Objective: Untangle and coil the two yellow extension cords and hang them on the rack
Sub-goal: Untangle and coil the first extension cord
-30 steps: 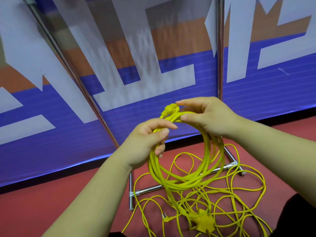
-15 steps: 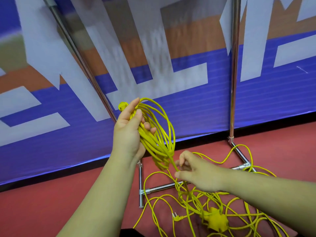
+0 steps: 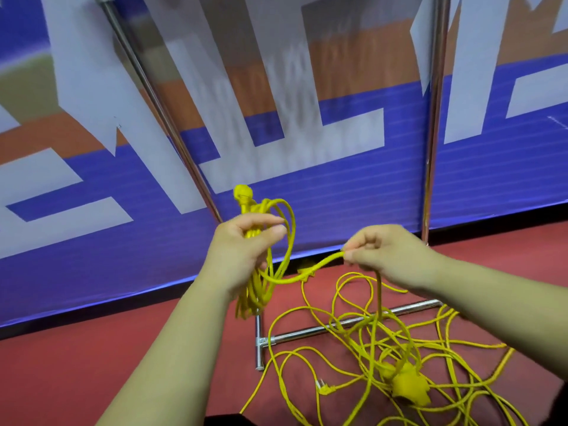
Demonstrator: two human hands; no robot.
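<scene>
At 9 o'clock my left hand (image 3: 236, 253) grips the coil (image 3: 252, 296); right hand (image 3: 388, 253) has lifted, fingers (image 3: 358, 257) pinching next strand (image 3: 325, 262), another loop coming.

The right hand (image 3: 390, 253) has come up from the tangle (image 3: 384, 348) on the floor, where it reached half a second ago, and now pinches a strand (image 3: 307, 272) level with the left hand (image 3: 242, 250). That strand now stretches from the coil (image 3: 255, 290) to the right hand, then drops to the floor.
</scene>
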